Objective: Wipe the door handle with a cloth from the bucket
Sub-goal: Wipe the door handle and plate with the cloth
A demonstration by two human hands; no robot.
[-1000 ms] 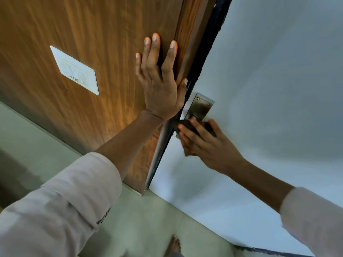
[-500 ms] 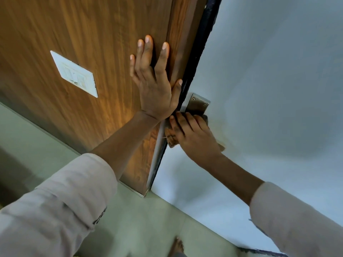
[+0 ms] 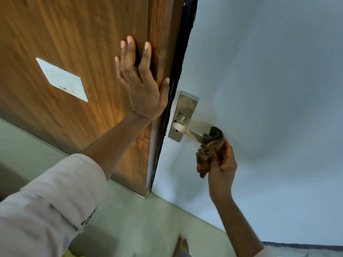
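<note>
Pale green tiled floor (image 3: pixel 141 225) across the lower frame, meeting the wooden panel and white door above; a bare foot (image 3: pixel 182 245) rests on it at lower centre.

Brushed-metal lever door handle (image 3: pixel 187 132) on a rectangular screwed backplate, mounted at the edge of the pale grey-white door — lever points right, tilted slightly downward. Crumpled brown-orange cloth (image 3: pixel 208 151) bunched around the lever's free end, touching it — loose folds hanging below.
</note>
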